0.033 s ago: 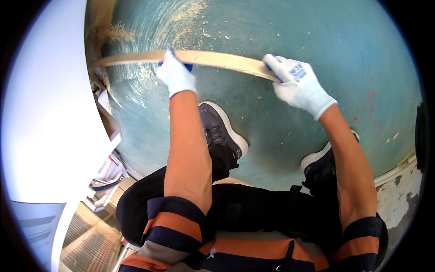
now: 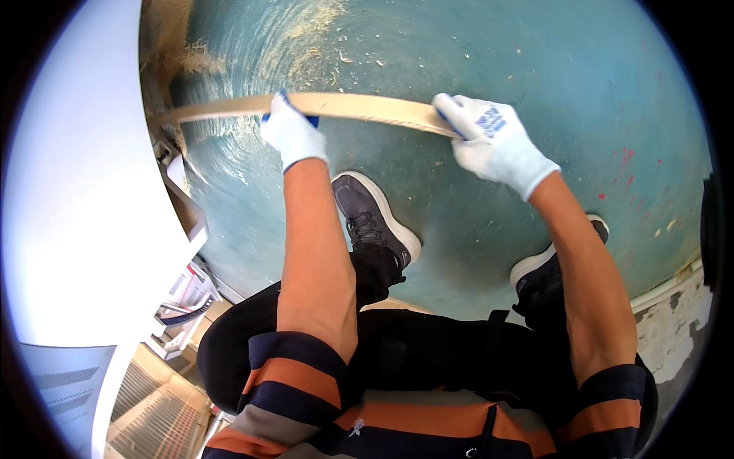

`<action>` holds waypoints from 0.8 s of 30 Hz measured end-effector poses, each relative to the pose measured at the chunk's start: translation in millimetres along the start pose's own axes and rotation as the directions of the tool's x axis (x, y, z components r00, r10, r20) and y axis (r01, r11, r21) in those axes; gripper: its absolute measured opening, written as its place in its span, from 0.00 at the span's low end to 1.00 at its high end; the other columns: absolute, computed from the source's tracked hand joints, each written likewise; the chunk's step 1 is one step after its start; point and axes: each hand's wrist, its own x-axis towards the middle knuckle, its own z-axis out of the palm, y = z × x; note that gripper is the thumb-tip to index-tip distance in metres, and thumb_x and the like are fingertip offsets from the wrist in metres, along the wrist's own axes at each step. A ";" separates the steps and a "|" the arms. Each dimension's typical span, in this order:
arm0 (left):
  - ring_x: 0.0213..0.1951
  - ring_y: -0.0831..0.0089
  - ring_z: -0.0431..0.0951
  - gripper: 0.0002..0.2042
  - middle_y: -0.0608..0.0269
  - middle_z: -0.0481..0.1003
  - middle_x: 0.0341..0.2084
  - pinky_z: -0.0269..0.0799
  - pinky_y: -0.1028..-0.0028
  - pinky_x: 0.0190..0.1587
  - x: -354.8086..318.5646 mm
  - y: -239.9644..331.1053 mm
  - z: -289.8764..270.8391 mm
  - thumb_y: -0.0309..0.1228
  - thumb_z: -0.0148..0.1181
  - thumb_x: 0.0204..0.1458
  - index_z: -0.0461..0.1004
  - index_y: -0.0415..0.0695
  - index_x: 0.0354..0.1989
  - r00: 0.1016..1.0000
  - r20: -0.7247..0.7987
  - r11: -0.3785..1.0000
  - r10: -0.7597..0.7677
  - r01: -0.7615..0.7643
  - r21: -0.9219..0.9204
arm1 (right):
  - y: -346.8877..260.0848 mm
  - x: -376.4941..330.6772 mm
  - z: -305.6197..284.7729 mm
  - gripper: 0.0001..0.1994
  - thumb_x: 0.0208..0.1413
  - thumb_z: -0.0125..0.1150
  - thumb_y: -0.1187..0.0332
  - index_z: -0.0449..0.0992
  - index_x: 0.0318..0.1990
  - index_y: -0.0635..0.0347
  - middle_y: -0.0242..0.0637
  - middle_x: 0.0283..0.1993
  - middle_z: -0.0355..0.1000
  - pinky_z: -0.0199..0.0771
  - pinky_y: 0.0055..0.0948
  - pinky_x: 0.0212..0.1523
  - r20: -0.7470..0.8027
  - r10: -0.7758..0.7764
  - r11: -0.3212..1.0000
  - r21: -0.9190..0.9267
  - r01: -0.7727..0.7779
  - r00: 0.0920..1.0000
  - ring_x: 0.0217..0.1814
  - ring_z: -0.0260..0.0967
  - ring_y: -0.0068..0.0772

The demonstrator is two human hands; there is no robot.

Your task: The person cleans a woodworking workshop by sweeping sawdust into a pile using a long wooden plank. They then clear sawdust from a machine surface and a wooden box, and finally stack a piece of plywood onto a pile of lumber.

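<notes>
A long, pale wooden strip (image 2: 367, 107) runs across the view above the floor and looks curved. My right hand (image 2: 497, 141), in a white glove with blue on the gripping side, is closed around its right end. Further left, my gloved left hand (image 2: 294, 134) grips the strip part way along, thumb up over it. The strip's left end reaches toward the edge of a big white surface, where it blurs and I cannot tell where it stops.
A large white surface (image 2: 76, 191) fills the left side. Wood shavings and dust (image 2: 306, 61) lie on the green floor (image 2: 459, 237). My shoes (image 2: 375, 210) stand below the strip. Boxes (image 2: 160, 405) are at lower left, a worn wall (image 2: 673, 329) at lower right.
Both hands have shifted slightly left with the strip. The strip's middle sits a little lower in the picture. Both grips stay the same.
</notes>
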 end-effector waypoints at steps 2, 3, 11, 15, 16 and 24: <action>0.34 0.59 0.78 0.17 0.51 0.74 0.37 0.77 0.61 0.33 15.8 -1.9 -15.9 0.31 0.58 0.52 0.68 0.35 0.47 0.999 -0.048 1.000 0.005 -0.006 -0.018 | -11.5 10.0 12.3 0.15 0.46 0.47 0.73 0.64 0.45 0.58 0.46 0.41 0.71 0.72 0.40 0.45 0.031 -0.034 0.999 -0.009 0.034 0.999 0.45 0.71 0.48; 0.34 0.58 0.78 0.16 0.52 0.74 0.37 0.77 0.61 0.33 23.2 -3.1 -22.8 0.31 0.57 0.52 0.68 0.35 0.46 0.999 -0.039 1.000 -0.008 0.007 -0.028 | -18.8 13.5 14.0 0.16 0.46 0.48 0.73 0.64 0.45 0.57 0.46 0.41 0.71 0.72 0.39 0.45 0.054 -0.045 0.999 -0.005 0.045 0.998 0.45 0.71 0.47; 0.37 0.58 0.78 0.19 0.52 0.74 0.40 0.76 0.61 0.35 52.0 7.1 -33.6 0.34 0.58 0.51 0.68 0.37 0.48 0.977 -0.212 0.975 0.006 0.041 0.220 | -65.4 56.9 59.9 0.17 0.47 0.52 0.67 0.66 0.47 0.58 0.46 0.44 0.72 0.72 0.39 0.45 0.137 -0.144 0.983 0.130 0.126 0.980 0.47 0.72 0.44; 0.41 0.58 0.77 0.21 0.54 0.73 0.44 0.76 0.59 0.38 102.6 11.0 -43.9 0.33 0.58 0.52 0.66 0.37 0.52 0.996 -0.088 0.952 -0.033 0.059 0.301 | -88.3 85.6 67.1 0.16 0.48 0.54 0.67 0.66 0.47 0.56 0.46 0.43 0.71 0.72 0.39 0.44 0.175 -0.074 0.985 0.167 0.044 0.982 0.45 0.73 0.46; 0.42 0.59 0.77 0.21 0.54 0.73 0.44 0.77 0.59 0.39 119.0 16.6 -38.4 0.33 0.58 0.52 0.66 0.37 0.52 0.995 -0.092 0.938 -0.024 0.054 0.342 | -90.3 92.4 69.0 0.16 0.48 0.53 0.67 0.65 0.46 0.56 0.46 0.42 0.71 0.72 0.41 0.44 0.127 -0.049 0.982 0.187 0.025 0.991 0.45 0.72 0.48; 0.36 0.61 0.79 0.19 0.55 0.75 0.38 0.79 0.63 0.33 178.8 59.5 11.8 0.35 0.59 0.53 0.67 0.38 0.50 0.971 0.218 0.844 0.097 -0.196 0.499 | -100.8 127.6 50.7 0.17 0.50 0.48 0.68 0.63 0.49 0.56 0.46 0.45 0.72 0.72 0.41 0.45 0.154 0.111 0.918 0.363 -0.160 0.982 0.47 0.72 0.47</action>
